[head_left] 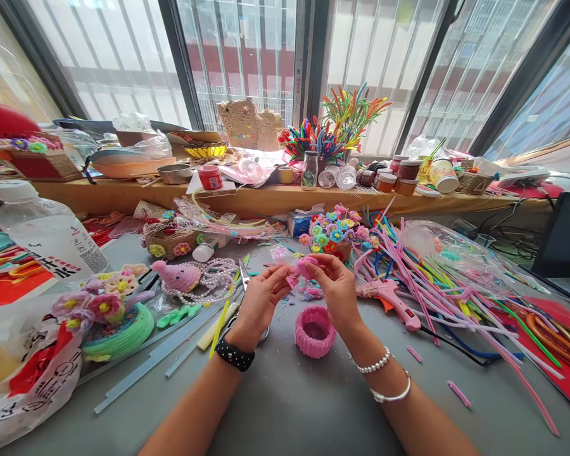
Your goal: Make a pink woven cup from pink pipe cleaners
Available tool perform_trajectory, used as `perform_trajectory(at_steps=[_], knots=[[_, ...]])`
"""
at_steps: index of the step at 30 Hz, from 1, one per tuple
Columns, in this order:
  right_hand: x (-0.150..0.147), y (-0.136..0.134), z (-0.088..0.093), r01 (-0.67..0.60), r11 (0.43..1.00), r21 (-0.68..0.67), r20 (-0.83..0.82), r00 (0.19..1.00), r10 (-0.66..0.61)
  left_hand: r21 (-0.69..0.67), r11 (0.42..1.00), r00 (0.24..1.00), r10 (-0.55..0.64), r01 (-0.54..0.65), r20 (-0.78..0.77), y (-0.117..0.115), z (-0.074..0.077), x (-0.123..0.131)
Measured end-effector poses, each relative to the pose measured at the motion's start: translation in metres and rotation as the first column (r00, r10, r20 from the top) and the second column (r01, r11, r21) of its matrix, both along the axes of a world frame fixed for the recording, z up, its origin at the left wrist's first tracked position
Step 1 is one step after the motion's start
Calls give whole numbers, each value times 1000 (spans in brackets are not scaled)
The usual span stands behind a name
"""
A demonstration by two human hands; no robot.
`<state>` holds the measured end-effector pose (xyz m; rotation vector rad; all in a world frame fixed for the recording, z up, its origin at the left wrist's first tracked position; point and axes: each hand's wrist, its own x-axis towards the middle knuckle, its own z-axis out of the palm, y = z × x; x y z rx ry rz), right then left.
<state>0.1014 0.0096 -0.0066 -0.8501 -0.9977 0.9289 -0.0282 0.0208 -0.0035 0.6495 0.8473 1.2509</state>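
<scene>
My left hand [265, 296] and my right hand [336, 290] meet in front of me above the grey table. The fingers of my right hand pinch a pink fuzzy pipe-cleaner piece [306, 265]. My left fingertips are closed at its left side, on a small pink bit [292, 277] too small to make out. Just below the hands stands a round pink fuzzy pot [315, 332], upright with its top open. A pink glue gun [393, 303] lies right of my right hand. Scissors [244, 273] lie left of my left hand, partly hidden by it.
Pink pipe cleaners [437, 278] spread at the right. Glue sticks [156, 361], a string of beads [213, 278] and a green flower basket [118, 332] lie left. A plastic bottle [47, 231] stands far left. A basket of small flowers [335, 231] sits behind the hands. Jars line the ledge [261, 197].
</scene>
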Motion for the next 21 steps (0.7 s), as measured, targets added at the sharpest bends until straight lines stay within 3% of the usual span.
perform_trajectory(at_steps=[4, 7, 10, 12, 13, 14, 16, 19, 21], knots=[[6, -1, 7, 110, 990, 91, -68, 992, -104, -13, 999, 999, 52, -52, 6, 1, 0, 0], [5, -4, 4, 121, 965, 232, 236, 956, -176, 39, 999, 999, 25, -24, -32, -3, 0, 3], [-1, -8, -5, 72, 899, 433, 593, 729, -344, 73, 997, 999, -2, 6, -54, -8, 0, 5], [-3, -8, -9, 50, 857, 513, 661, 614, -431, 78, 997, 998, -12, 17, -65, -10, 1, 5], [-3, -8, -9, 50, 855, 516, 668, 601, -439, 81, 997, 997, -13, 18, -71, -10, 1, 5], [-2, -8, -8, 57, 869, 491, 668, 616, -417, 82, 996, 997, -12, 18, -74, -10, 2, 5], [0, -7, -5, 75, 927, 367, 605, 738, -300, 76, 997, 998, -7, 13, -67, -8, 3, 5], [2, -4, 2, 38, 990, 137, 297, 952, -77, 60, 998, 999, -24, 26, -29, -5, 4, 6], [3, -3, 5, 4, 997, 76, 109, 994, -12, 60, 998, 1000, -22, 23, -10, -3, 4, 5]])
